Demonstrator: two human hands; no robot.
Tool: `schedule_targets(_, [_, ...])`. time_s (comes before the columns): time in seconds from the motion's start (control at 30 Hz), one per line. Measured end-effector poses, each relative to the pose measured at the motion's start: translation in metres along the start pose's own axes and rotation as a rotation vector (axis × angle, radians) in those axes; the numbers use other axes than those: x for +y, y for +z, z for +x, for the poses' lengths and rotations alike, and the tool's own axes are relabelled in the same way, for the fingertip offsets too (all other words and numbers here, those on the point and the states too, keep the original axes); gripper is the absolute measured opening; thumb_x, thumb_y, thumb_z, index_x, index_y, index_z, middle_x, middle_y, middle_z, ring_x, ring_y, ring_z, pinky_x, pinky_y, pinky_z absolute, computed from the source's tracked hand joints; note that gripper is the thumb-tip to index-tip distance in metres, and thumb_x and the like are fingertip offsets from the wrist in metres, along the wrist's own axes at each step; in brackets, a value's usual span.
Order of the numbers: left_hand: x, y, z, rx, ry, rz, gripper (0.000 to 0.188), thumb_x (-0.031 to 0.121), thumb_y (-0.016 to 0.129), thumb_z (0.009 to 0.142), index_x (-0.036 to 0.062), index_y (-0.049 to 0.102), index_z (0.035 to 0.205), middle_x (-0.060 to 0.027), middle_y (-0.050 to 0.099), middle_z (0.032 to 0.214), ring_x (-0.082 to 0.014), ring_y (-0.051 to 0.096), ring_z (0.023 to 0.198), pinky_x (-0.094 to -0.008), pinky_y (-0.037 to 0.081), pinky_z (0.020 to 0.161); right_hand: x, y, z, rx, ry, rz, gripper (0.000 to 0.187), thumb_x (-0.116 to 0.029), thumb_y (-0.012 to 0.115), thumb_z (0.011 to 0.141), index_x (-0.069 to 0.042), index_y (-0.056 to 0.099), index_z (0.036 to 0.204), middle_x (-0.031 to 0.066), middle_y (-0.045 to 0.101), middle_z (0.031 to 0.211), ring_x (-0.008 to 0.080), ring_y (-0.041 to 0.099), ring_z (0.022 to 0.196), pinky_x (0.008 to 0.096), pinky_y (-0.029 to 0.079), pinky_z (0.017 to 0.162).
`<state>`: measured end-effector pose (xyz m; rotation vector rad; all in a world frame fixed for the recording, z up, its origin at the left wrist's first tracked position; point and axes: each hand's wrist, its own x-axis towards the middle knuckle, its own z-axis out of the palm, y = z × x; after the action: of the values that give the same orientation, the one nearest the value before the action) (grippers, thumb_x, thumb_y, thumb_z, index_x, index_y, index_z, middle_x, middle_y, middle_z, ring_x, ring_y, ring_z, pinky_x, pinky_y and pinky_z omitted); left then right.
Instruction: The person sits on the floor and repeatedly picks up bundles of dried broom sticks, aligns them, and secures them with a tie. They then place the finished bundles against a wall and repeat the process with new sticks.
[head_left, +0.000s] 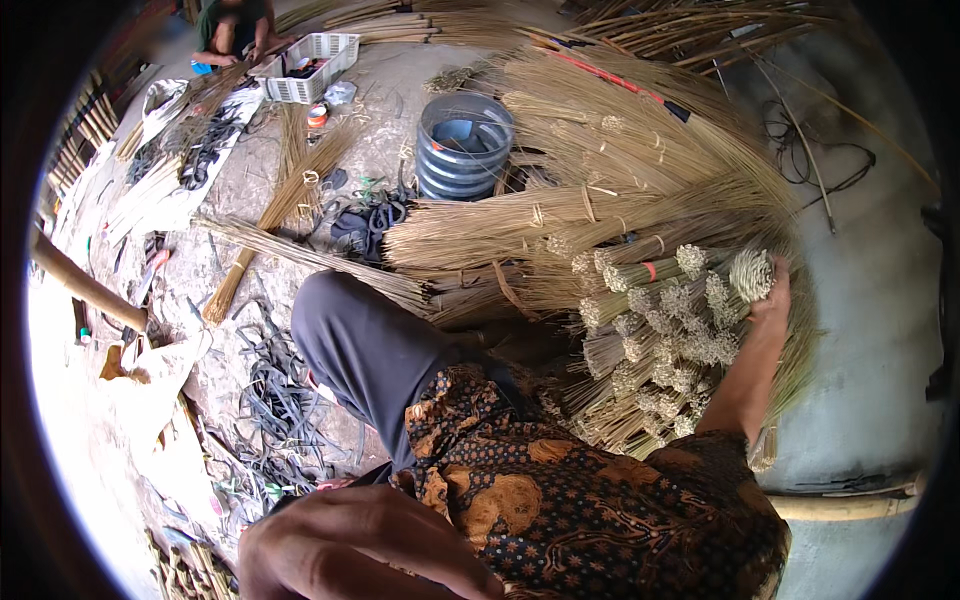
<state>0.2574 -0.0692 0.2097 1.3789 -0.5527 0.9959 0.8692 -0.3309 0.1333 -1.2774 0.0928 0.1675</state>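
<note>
At the right, my right hand (774, 288) is closed round the pale, knobbly end of a bundle of dry stalks (750, 274). It is the outermost of several bundles (665, 340) stacked with their cut ends toward me, one tied with a red band (650, 271). My right arm stretches out over this stack. Close to the camera at the lower edge, my left hand (365, 545) hangs with loosely bent fingers and no visible object in it. Its fingertips are partly cut off by the frame.
Long stalk bundles (620, 120) spread across the far floor beside a ribbed grey bucket (464, 145). Black strips (285, 390) lie in a tangle left of my knee. Another person (232, 40) sits far left beside a white crate (310, 68). A bamboo pole (88, 283) juts in at left.
</note>
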Motion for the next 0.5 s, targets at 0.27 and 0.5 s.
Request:
schedule_targets(0.27, [0.022,-0.022,-0.014,0.279,-0.397,0.783,0.02,0.023,0.069,0.096,0.0041,0.075,0.098,-0.0141,0.067,0.09,-0.0218,0.067,0.092,-0.0342,0.053,0.079,0.092,0.191,-0.161,-0.43,-0.128,0.665,0.007,-0.015,0.06,0.095,-0.01,0.057,0.099,0.0036,0.059,0.085,0.0166,0.055,0.075,0.037,0.051,0.072])
schedule_targets(0.5, [0.026,-0.081,-0.097,0.805,-0.7,0.618,0.037,0.027,0.066,0.102,-0.001,0.063,0.126,-0.0081,0.064,0.116,-0.0185,0.065,0.102,-0.0344,0.052,0.092,0.178,0.306,-0.312,-1.158,0.059,0.423,0.052,-0.007,0.061,0.091,-0.011,0.039,0.138,0.007,0.057,0.083,0.0197,0.059,0.069,0.0393,0.055,0.067])
